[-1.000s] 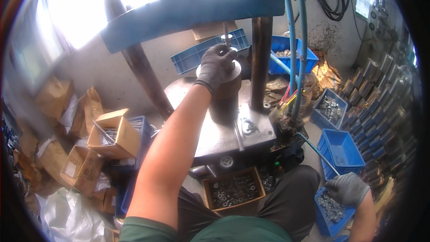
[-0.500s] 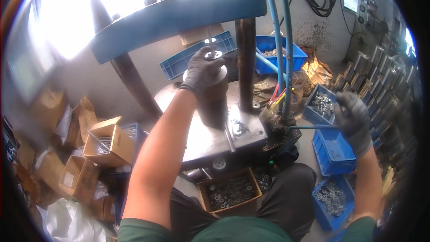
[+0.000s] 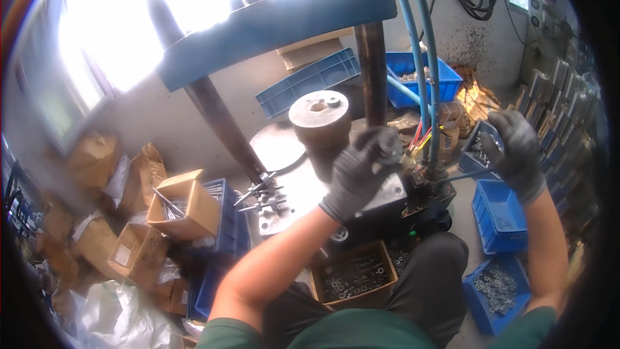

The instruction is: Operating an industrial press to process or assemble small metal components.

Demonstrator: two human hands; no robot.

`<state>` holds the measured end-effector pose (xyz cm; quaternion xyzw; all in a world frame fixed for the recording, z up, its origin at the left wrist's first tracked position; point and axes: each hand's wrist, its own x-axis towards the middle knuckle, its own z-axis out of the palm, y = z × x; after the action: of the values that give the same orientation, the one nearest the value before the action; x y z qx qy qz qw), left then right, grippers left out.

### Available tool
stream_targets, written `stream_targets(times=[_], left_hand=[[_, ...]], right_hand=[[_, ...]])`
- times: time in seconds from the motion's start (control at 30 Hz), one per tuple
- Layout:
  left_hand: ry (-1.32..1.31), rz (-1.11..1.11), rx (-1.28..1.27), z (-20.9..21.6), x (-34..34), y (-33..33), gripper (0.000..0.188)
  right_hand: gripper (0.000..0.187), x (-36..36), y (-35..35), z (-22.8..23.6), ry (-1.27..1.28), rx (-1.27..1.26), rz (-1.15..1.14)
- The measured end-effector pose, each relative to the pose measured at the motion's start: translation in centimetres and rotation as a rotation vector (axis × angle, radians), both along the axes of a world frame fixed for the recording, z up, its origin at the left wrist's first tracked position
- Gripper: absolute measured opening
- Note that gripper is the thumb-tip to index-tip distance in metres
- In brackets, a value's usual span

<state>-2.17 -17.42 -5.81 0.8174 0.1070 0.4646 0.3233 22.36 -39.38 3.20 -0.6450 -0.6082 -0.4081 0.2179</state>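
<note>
Piece (image 3: 387,146), dark and rounded, is sitting in the curled left grip (image 3: 357,176), near a cylinder (image 3: 318,148) whose pale, flat top is carrying a ring (image 3: 332,102); the right grip (image 3: 519,156), grey-gloved, is gaping beside a rod (image 3: 464,176).

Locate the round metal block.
In the head view, the round metal block stands near centre on the press table, between two dark posts, just beyond the gloved left hand.

Glare from the window (image 3: 106,29) bleaches the upper left; corners darken.
</note>
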Motion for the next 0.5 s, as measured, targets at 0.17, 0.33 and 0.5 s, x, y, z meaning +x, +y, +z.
stream_targets(times=[0.17,0.33,0.5], left_hand=[[0.154,-0.208,0.37,-4.7,-0.9,-11.7,0.058],[0.225,-0.439,0.367,-8.1,0.7,-18.7,0.044],[0.488,-0.669,0.321,-8.8,2.3,-21.8,0.048]], right_hand=[[0.057,-9.8,-11.5,-5.5,0.137,-0.383,0.22],[0.046,-13.0,-15.2,-13.0,0.909,-0.156,0.197],[0.023,-12.0,-20.6,-18.5,0.458,-0.214,0.095]])
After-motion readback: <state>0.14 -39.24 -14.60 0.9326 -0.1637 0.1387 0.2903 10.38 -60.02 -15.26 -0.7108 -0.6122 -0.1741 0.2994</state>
